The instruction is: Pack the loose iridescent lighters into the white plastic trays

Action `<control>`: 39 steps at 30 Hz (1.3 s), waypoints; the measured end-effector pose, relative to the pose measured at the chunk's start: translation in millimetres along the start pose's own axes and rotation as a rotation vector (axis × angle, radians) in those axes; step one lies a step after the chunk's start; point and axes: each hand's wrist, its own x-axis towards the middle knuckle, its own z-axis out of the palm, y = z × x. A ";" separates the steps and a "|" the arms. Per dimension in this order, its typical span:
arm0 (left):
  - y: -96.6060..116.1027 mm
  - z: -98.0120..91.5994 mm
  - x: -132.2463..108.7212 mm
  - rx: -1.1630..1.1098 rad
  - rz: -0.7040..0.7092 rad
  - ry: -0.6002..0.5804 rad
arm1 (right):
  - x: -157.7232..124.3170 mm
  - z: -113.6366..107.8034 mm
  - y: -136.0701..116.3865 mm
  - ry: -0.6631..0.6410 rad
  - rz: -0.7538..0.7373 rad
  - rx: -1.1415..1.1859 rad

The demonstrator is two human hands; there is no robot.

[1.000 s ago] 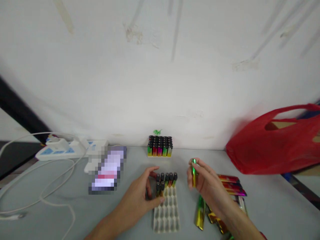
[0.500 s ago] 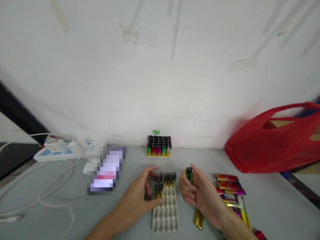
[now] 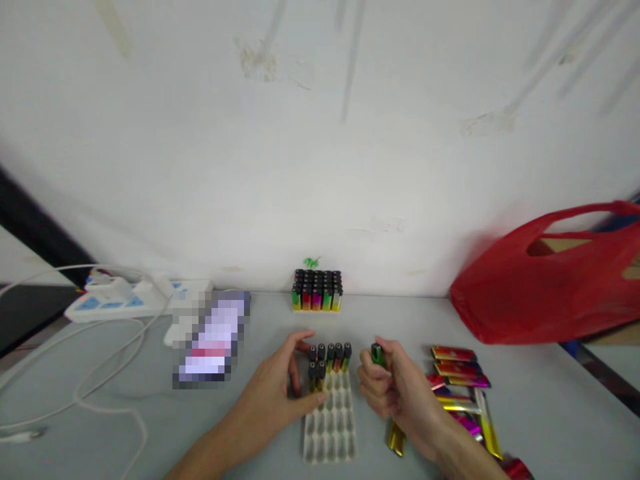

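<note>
My right hand [image 3: 393, 393] is closed round a green lighter [image 3: 377, 355] with a black top, held upright right of the tray. A pale moulded tray [image 3: 331, 447] with rows of cells stands before me. Several black-topped lighters [image 3: 330, 358] stand upright in its far rows. My left hand [image 3: 280, 380] curves about the tray's far left corner, fingers apart, its thumb at the left edge beside the nearer lighters. Right of the tray, partly behind my right forearm, lie several shiny red, gold and purple lighters [image 3: 455, 370]. One gold lighter [image 3: 395, 438] lies under my right wrist.
A packed block of upright lighters [image 3: 317, 293] stands against the wall. At left are a blurred phone [image 3: 215, 340], a white power strip [image 3: 115, 303] and a loose white cable [image 3: 107, 410]. A red plastic bag [image 3: 530, 287] stands at the right edge of the table.
My right hand has turned slightly, lowering the lighter's top a little and wrapping its fingers closer. My left hand and the tray stay in place; the view has shifted a touch.
</note>
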 end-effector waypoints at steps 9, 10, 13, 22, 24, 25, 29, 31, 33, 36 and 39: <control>-1.5 0.0 -1.0 -0.001 -0.008 0.003 | -2.4 5.8 1.7 0.067 -0.062 -0.108; -0.6 -0.2 -1.1 0.002 -0.010 0.002 | -2.2 5.7 1.6 0.067 -0.054 -0.122; 2.8 -0.8 -1.2 0.001 -0.002 0.007 | -1.8 4.9 2.1 0.061 -0.029 -0.159; 4.3 -1.7 -0.9 0.017 0.002 0.000 | -2.1 5.4 2.0 0.100 -0.004 -0.190; 3.0 -1.5 -1.0 0.021 0.005 0.000 | -1.4 5.2 2.3 0.107 -0.004 -0.189; 2.5 -1.3 -1.1 0.020 0.008 -0.001 | -1.1 5.2 2.8 0.110 -0.002 -0.186; 2.2 -0.6 -1.9 -0.004 0.007 0.009 | -1.9 6.0 5.6 0.176 -0.028 -0.193; 2.9 -0.6 -2.2 -0.008 0.002 0.006 | -3.2 6.6 6.5 0.228 -0.059 -0.203; 3.7 -0.9 -2.1 -0.006 -0.001 0.002 | -3.9 6.8 6.8 0.262 -0.071 -0.202; 4.7 -1.4 -1.4 0.001 -0.012 0.000 | -2.2 6.4 6.9 0.281 -0.073 -0.207; 5.8 -2.3 -1.1 0.012 -0.022 -0.005 | 0.5 7.8 6.1 0.285 -0.148 -0.249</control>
